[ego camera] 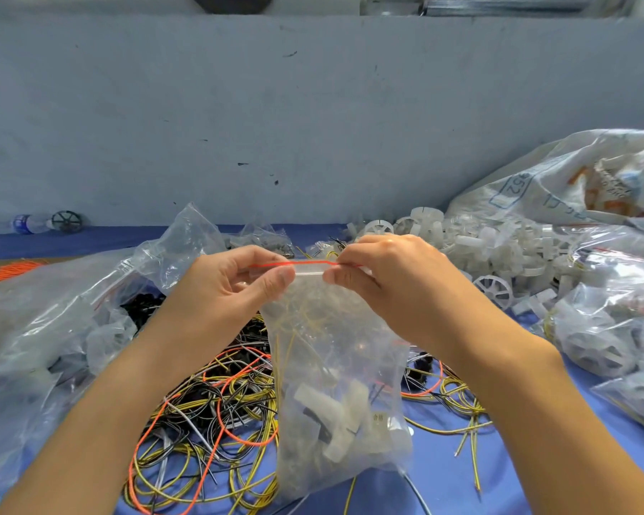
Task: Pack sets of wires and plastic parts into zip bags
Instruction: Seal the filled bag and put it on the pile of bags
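The clear zip bag (335,366) — red-lined seal on top — hangs with white plastic parts (335,414) and yellow wires (290,328) inside; both hands' fingers (276,276) pinch its seal.

Pale blue-grey wall (313,117) behind, scuffed with dark marks; blue-covered tabletop (443,477) in front; even, soft light.

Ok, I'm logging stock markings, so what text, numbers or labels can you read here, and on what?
"352": blue framed digits on the sack, tilted; first digit uncertain.
"合格": small sticker inside the zip bag, barely legible.
Other blue and orange print on the sack: unreadable.
Bottle label: too blurred to read.
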{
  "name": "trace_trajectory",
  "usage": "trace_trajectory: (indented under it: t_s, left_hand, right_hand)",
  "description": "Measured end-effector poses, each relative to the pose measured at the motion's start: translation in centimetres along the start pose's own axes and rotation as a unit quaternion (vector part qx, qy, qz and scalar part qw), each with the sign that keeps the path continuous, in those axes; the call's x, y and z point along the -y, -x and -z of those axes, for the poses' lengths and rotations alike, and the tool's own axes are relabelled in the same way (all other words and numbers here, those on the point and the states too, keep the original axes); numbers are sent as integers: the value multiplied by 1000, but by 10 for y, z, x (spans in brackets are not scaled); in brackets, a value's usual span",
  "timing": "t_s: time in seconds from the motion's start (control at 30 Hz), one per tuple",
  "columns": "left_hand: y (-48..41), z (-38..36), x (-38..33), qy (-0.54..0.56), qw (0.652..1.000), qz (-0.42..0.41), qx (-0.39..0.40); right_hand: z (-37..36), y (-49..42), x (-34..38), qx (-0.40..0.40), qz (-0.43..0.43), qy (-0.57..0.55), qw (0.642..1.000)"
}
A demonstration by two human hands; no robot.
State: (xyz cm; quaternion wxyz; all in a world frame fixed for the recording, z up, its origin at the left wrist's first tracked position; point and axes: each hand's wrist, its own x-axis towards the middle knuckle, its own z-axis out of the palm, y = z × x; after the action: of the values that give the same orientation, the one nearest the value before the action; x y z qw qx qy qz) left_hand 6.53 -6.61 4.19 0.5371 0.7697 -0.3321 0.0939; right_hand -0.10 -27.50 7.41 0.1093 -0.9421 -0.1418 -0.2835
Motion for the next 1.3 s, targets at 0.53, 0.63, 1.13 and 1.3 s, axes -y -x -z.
trace_trajectory:
  t_s: [0.53,0.63,1.13,1.3]
  left_hand:
    - [1,16,7,17,997,22,67]
    - [1,17,9,-21,998,21,59]
    - [1,3,-8,-42,998,8,51]
    - [1,3,-6,-39,998,17,36]
  right_hand:
    - [0,-3,-2,45,8,-57,997]
    - [1,-3,-1,57,10,-52,997]
    - [0,-2,0,40,13,-51,998]
    - [4,-1,-6,40,-4,-30,999]
